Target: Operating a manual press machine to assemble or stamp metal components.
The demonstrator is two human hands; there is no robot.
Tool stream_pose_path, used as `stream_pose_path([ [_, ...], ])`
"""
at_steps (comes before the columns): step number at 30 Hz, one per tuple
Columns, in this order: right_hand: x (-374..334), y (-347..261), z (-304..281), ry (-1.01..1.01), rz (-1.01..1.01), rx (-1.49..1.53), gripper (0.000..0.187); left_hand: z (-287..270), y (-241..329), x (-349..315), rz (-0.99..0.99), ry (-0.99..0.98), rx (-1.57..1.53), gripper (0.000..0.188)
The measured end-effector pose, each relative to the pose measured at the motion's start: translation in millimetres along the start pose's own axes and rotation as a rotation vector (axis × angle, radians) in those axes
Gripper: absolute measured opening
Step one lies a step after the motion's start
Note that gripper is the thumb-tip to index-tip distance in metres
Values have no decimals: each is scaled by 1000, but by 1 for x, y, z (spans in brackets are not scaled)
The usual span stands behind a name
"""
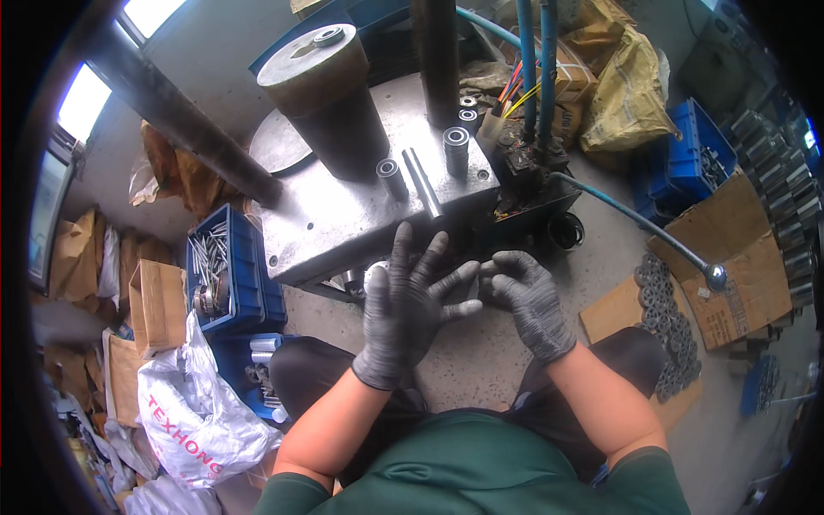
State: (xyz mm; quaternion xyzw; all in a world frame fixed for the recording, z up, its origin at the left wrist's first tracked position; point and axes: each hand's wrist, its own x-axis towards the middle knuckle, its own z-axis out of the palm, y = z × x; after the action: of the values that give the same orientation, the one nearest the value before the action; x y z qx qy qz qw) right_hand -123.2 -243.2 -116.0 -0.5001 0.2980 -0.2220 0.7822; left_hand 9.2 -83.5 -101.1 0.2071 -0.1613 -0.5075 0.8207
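Both hands wear grey gloves, in front of a steel press table. My left hand is open with its fingers spread, just below the table's front edge. To its right, my right hand has its fingers drawn together in a pinch, close to the left hand's fingertips. Whatever may be in the pinch is too small to make out. On the table lies a steel shaft, its near end above the left fingertips. A stack of bearings stands to its right and another bearing stack to its left.
A thick steel cylinder with a bearing on top stands at the back. Blue bins with metal parts are at left, beside a white sack. Metal rings lie on cardboard at right. A blue hose crosses there.
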Motion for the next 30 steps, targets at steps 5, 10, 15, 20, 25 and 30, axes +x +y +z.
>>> stream_pose_path([
  [5, -1, 3, 4, -230, -33, -68, 34, 7, 7, 1, -120, -46, -407, 71],
  [10, -4, 1, 7, -305, -74, -46, 32, 13, 5, -1, -189, -56, -600, 71],
  [15, -5, -4, 2, -354, -108, -128, 26, 13, 7, -2, -215, -75, -621, 71],
  [20, -3, -5, -2, -426, -180, -158, 24, 19, 7, -4, -249, -106, -653, 72],
  [25, -12, -3, 8, -464, -144, -194, 25, 22, 7, -8, -232, -60, -391, 74],
  [30, -5, 4, 15, -343, -26, -119, 27, 20, 2, -5, -53, -17, -103, 83],
])
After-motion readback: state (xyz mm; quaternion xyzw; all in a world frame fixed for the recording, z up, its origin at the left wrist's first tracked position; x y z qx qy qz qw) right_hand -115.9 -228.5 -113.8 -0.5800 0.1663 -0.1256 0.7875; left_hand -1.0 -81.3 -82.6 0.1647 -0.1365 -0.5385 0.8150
